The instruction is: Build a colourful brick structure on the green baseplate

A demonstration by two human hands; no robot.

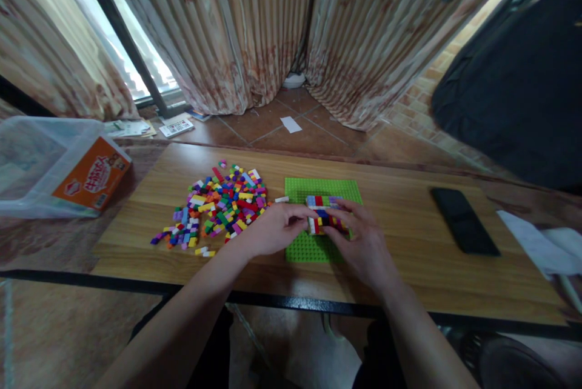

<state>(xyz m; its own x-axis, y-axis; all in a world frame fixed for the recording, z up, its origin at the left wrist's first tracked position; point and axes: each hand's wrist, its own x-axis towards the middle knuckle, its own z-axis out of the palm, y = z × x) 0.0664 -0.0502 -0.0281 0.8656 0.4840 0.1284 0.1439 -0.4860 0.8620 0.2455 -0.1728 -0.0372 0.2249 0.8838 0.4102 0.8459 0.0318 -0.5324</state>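
A green studded baseplate (300, 251) lies on the wooden table, and a low, multicoloured structure of toy bricks (313, 225) stands on it. My left hand (277, 228) reaches in from the left, its index finger and thumb drawn together at the structure's left side; whatever sits between those fingertips is too small to make out. From the right, my right hand (364, 243) curls its fingers and thumb around the structure's right part and hides much of it. Left of the baseplate spreads a loose pile of mixed toy bricks (227, 201), with a white brick (282, 199) near the plate's edge.
A black phone (464, 220) lies on the right of the wooden table (400, 219). Beyond the left end stands a clear plastic bin (50, 159) with an orange label. White paper (541, 240) is at the right edge. Curtains (236, 31) hang behind.
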